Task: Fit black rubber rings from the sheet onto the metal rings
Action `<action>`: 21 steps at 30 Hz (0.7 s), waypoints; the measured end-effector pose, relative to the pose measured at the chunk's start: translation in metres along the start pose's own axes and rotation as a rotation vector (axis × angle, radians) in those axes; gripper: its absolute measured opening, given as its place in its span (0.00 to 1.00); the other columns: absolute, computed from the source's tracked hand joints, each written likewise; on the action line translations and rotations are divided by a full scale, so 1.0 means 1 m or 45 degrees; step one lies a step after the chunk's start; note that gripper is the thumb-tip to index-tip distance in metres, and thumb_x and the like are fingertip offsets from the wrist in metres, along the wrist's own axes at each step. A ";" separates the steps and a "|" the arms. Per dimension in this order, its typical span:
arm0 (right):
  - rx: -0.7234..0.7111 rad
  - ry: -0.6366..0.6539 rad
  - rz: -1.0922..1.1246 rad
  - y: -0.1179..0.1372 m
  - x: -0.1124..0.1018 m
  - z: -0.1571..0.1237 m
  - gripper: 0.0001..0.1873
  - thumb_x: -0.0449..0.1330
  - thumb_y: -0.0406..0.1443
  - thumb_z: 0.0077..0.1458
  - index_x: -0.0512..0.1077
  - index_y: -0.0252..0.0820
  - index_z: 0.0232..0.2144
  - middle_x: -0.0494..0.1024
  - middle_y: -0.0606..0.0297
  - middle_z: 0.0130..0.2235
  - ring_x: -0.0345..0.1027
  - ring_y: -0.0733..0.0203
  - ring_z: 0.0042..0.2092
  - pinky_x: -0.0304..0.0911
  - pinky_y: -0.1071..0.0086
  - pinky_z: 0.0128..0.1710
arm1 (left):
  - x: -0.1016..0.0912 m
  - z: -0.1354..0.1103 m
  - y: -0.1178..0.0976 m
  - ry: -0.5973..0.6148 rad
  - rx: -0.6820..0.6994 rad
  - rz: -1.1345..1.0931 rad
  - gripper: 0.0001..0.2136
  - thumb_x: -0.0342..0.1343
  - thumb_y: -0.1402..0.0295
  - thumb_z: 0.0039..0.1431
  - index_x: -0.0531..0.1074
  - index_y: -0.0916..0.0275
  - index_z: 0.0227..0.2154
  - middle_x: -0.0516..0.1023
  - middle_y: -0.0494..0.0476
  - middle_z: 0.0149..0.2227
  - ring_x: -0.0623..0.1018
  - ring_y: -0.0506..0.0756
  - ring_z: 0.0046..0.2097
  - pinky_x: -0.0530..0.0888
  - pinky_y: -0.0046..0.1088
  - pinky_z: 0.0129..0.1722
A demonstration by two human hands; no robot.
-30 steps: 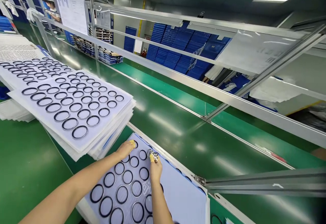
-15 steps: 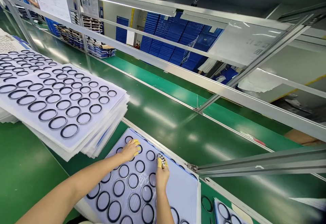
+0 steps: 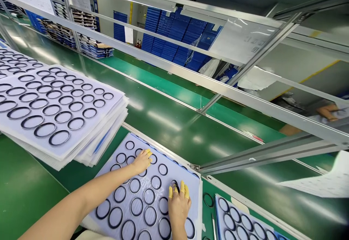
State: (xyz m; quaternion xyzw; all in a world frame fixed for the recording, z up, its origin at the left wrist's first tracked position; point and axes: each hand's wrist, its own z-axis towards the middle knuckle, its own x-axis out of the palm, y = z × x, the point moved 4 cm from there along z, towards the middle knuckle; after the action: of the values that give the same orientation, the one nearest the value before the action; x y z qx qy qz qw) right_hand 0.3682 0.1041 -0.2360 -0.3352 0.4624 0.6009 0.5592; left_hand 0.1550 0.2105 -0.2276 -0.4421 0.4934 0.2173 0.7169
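Note:
A white sheet [image 3: 188, 185] carrying several black rings lies in front of me on the green bench. My left hand [image 3: 141, 161], with yellow finger cots, rests flat on its far part, fingers stretched over the rings. My right hand [image 3: 178, 203], also in yellow cots, presses its fingertips on a black ring [image 3: 175, 186] near the sheet's right edge, with a small metal tool at the fingers.
A thick stack of ring sheets [image 3: 54, 105] sits to the left. A second ring sheet [image 3: 240, 225] and a loose black ring [image 3: 208, 200] lie at the right. A green conveyor belt [image 3: 177, 123] runs beyond, under aluminium rails [image 3: 245, 102]. A person's arm [image 3: 327, 111] shows far right.
The view has shifted right and down. My right hand moved toward the sheet's right edge and lowered its fingers onto a ring. My left hand stayed flat on the sheet.

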 end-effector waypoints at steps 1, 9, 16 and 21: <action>-0.014 0.013 -0.027 -0.007 -0.003 -0.005 0.32 0.40 0.46 0.64 0.80 0.33 0.35 0.71 0.41 0.56 0.60 0.36 0.58 0.58 0.50 0.49 | 0.000 0.000 -0.003 0.006 0.008 -0.005 0.08 0.53 0.74 0.58 0.77 0.66 0.37 0.69 0.69 0.55 0.61 0.67 0.61 0.57 0.50 0.60; 0.099 -0.018 -0.218 -0.050 -0.013 0.006 0.34 0.37 0.43 0.65 0.78 0.26 0.40 0.69 0.36 0.55 0.59 0.33 0.58 0.57 0.48 0.49 | 0.028 0.011 -0.049 0.085 0.126 -0.061 0.08 0.55 0.73 0.58 0.77 0.65 0.38 0.69 0.67 0.56 0.60 0.65 0.62 0.60 0.46 0.59; 0.033 0.054 -0.223 -0.063 -0.007 0.038 0.26 0.44 0.41 0.63 0.76 0.27 0.43 0.69 0.36 0.56 0.58 0.35 0.60 0.53 0.47 0.53 | 0.025 -0.004 -0.057 0.030 0.049 -0.104 0.05 0.57 0.72 0.57 0.77 0.63 0.34 0.70 0.63 0.56 0.61 0.65 0.62 0.62 0.48 0.59; -0.077 0.124 -0.128 -0.048 -0.005 0.049 0.23 0.48 0.41 0.61 0.76 0.29 0.44 0.68 0.38 0.57 0.56 0.36 0.61 0.51 0.48 0.55 | -0.006 -0.041 -0.050 -0.118 -0.122 -0.138 0.11 0.53 0.71 0.60 0.75 0.60 0.45 0.67 0.62 0.59 0.60 0.62 0.64 0.61 0.47 0.61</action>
State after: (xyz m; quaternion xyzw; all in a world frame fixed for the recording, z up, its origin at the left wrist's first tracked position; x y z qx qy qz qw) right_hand 0.4221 0.1453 -0.2235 -0.4036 0.4534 0.5686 0.5551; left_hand 0.1686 0.1511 -0.2067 -0.4912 0.4242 0.2218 0.7277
